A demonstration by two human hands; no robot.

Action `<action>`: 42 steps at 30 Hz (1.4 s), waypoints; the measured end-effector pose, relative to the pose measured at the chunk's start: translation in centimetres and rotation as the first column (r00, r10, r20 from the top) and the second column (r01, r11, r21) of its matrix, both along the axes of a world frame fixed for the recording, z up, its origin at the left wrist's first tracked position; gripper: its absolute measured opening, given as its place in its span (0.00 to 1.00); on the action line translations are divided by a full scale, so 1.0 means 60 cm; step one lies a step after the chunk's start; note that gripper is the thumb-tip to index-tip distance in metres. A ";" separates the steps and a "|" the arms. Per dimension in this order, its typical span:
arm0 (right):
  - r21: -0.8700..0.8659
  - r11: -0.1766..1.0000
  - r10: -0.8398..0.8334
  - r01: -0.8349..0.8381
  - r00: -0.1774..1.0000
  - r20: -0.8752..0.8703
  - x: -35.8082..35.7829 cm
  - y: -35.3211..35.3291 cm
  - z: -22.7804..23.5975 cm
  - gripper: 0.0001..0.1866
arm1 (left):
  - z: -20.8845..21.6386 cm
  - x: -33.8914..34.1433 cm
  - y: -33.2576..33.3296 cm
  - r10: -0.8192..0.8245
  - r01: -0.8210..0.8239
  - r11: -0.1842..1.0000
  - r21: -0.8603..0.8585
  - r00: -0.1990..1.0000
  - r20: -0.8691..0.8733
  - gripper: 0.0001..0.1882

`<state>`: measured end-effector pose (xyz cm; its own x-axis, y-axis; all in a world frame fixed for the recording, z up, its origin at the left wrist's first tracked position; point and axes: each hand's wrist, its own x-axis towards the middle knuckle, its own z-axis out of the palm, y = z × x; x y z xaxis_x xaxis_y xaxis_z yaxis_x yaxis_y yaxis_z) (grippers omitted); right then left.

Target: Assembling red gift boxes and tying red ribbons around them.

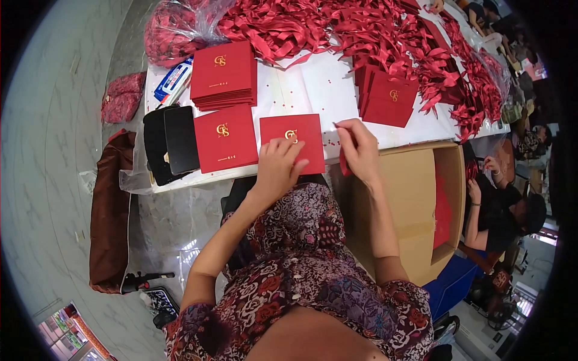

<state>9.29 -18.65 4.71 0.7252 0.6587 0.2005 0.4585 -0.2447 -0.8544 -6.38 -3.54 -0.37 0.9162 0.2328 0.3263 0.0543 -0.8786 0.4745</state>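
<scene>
A flat red square paper piece, like a bag or envelope with a gold emblem (308, 129), lies at the table's front edge. My left hand (277, 163) rests on its lower left part, fingers spread and partly covering the emblem. Just right of it, my right hand (361, 153) is closed in a pinch. A short red ribbon (344, 163) shows below its fingers, and a small dark tip sticks out at the fingertips. Left of my left hand lies a similar red piece (226, 141), with a taller stack of them (220, 66) behind.
Heaps of red satin ribbon (277, 30) cover the table's far side. Fanned red pieces (390, 99) lie at right. A black phone-like slab (182, 138) and a wipes pack (173, 79) sit at left. An open cardboard box (403, 204) stands by my right arm; another person (500, 204) sits beyond.
</scene>
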 end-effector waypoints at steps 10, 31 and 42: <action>-0.145 0.988 -0.034 0.059 0.985 0.170 0.001 0.074 -0.097 0.07 | -0.002 0.081 0.061 0.111 -0.105 0.993 0.061 0.987 -0.120 0.25; -0.284 0.958 0.014 0.028 0.989 0.145 -0.001 0.087 -0.068 0.09 | 0.008 0.084 0.028 0.137 -0.137 0.989 -0.056 0.990 0.010 0.14; -0.305 0.948 0.041 -0.092 0.984 -0.172 0.012 0.088 -0.062 0.12 | 0.011 0.082 0.028 0.168 -0.166 0.980 -0.106 0.986 0.011 0.15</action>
